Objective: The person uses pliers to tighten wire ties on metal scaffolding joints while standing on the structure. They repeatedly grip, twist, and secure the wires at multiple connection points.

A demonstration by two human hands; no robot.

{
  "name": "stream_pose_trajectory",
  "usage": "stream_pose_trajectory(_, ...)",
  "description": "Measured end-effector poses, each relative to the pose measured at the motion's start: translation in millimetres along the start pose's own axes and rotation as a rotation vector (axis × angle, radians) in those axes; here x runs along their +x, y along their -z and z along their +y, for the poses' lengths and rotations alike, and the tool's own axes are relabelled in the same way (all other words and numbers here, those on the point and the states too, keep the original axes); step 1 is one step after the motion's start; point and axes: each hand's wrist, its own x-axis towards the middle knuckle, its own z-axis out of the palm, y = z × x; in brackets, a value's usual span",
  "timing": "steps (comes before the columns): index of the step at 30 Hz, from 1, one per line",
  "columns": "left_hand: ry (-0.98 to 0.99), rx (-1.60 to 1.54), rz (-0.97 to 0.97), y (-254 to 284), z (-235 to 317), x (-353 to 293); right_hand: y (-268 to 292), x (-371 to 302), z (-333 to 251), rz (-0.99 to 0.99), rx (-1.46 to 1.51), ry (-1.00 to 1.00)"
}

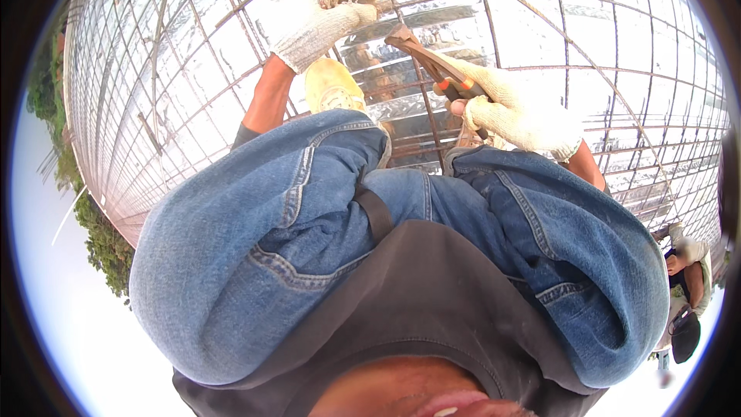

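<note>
My left hand (332, 19), in a pale knit work glove with some fingertips bare, is closed beside a crossing of rusty reinforcing bars (397, 11). Its fingers curl toward the thumb, and what they hold, if anything, is too small to make out. My right hand (513, 112), gloved the same way, grips a pair of end-cutting pincers (432, 58). Their handles are dark with orange marks, and the rusty-brown jaws point up and left toward that crossing. The jaws look nearly closed, a short way from my left hand.
Bar mesh stretches over shiny, silvery sheeting (525, 31) all around. I squat on it in blue jeans (231, 262), a yellowish boot (332, 85) between my left arm and the bars. Another person (687, 278) is at the far right. Trees (108, 255) stand beyond the left edge.
</note>
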Motion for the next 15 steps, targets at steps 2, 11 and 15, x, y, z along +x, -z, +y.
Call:
stream_pose_trajectory(2,-0.064,0.027,0.006,-0.5,-0.7,2.7,4.4,-0.8,17.6,0.074,0.094,0.089)
stream_pose_trajectory(11,-0.041,0.199,-0.136,-9.6,35.7,-10.0,51.0,19.9,49.3,0.134,-0.222,0.333)
stream_pose_trajectory(15,-0.011,0.296,-0.18,-17.9,46.1,-13.0,54.3,18.4,38.1,0.204,-0.416,0.263)
